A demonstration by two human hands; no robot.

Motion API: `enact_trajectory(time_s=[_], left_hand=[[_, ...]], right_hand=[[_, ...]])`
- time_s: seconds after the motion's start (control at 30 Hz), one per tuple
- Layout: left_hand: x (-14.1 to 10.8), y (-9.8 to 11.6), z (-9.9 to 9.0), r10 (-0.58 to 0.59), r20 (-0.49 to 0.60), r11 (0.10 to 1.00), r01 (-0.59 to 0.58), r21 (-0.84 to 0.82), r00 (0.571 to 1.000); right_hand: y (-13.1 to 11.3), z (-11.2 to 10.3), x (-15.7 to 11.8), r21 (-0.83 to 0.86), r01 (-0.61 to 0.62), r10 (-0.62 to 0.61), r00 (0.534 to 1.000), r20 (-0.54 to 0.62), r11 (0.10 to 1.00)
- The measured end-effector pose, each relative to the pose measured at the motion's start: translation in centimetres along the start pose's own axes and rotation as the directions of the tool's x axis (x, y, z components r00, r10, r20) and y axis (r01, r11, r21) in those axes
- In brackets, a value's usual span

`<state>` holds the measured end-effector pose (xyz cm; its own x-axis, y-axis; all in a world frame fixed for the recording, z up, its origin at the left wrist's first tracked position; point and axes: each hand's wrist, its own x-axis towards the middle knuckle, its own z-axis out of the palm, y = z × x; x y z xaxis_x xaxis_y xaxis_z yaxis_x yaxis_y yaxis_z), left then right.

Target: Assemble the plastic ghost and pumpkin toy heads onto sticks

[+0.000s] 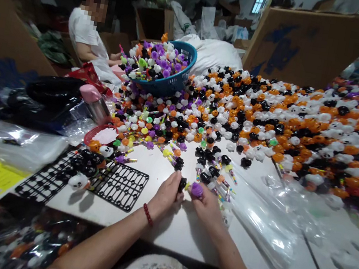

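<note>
My left hand [166, 195] pinches a small black toy topper [182, 184] at the fingertips; a red bead bracelet sits on that wrist. My right hand [206, 205] holds a purple toy topper [197, 190] along with several colourful pens. The two hands meet over the white table [158, 222], nearly touching. Just beyond them lies a loose cluster of black toppers and pens [210, 165].
A huge heap of orange, white and black toppers [304, 128] covers the table's far right. A blue basket [171, 80] of purple ones stands behind. A black plastic grid tray [116, 186], clear bags [266, 213] and a seated person [86, 31] lie around.
</note>
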<state>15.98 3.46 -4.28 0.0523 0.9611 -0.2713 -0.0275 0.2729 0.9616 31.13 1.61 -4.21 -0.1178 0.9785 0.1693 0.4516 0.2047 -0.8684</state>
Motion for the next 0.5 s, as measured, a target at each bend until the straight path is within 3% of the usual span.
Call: enact_trajectory(time_s=[0.1,0.17,0.23,0.33,0.4,0.5], left_hand=[[3.4,1.5,-2.2,0.219,-0.098,0.921,-0.172,0.349,0.971],[6.0,2.4,-4.1,0.394,-0.12,0.758,-0.248,0.604,0.911],[8.3,2.9,-5.8,0.45,-0.041,0.577,-0.255,0.776,0.892],[10.4,3.0,-7.4,0.419,0.052,0.47,-0.265,0.842,0.907],[10.5,3.1,-7.5,0.434,0.064,0.473,-0.288,0.833,0.899],[8.7,3.3,-6.3,0.469,0.05,0.502,-0.313,0.807,0.882]], right_hand=[[0.9,-3.0,1.9,-0.195,0.069,-0.106,0.976,-0.19,0.978],[1.5,-4.5,2.8,-0.362,0.073,-0.195,0.93,-0.312,0.929],[1.9,-4.7,3.0,-0.442,0.071,-0.239,0.91,-0.339,0.894],[2.2,-2.8,2.4,-0.404,0.148,-0.267,0.929,-0.257,0.903],[2.3,-0.6,1.8,-0.36,0.226,-0.31,0.93,-0.195,0.905],[2.1,2.4,1.5,-0.306,0.304,-0.354,0.927,-0.126,0.902]])
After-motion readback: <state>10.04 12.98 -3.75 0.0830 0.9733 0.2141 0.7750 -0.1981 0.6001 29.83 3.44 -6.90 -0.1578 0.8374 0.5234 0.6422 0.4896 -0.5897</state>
